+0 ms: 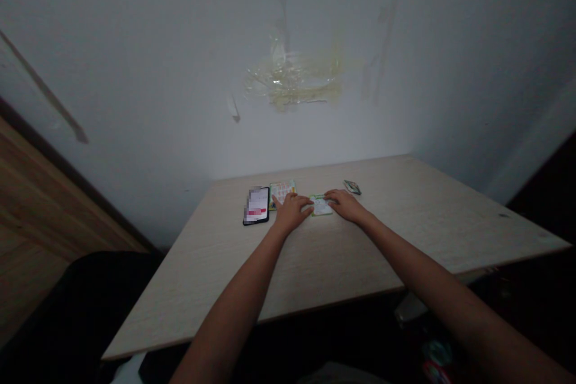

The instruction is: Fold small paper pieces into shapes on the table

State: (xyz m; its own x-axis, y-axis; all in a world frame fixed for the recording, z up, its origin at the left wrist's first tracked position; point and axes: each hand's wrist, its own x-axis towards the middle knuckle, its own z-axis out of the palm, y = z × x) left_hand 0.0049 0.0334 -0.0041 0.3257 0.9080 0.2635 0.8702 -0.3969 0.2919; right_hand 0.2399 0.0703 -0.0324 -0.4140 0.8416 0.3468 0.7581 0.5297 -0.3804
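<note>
A small white card with a green border (321,206) lies on the table between my two hands. The thumb and fingertips of my left hand (291,211) hold its left edge, and one outer finger of that hand reaches over the printed sheet (281,189) beside it. On the card's right edge the thumb and bent fingers of my right hand (345,204) have a grip. A phone (257,206) with a lit screen rests to the left of the sheet. Just beyond my right hand sits a small stack of cards (352,186).
The pale wooden table (216,276) meets a white wall (180,72) at its far edge. Crumpled clear tape (292,81) sticks to the wall. A wooden panel (40,222) and a dark covered shape (90,306) stand at the left.
</note>
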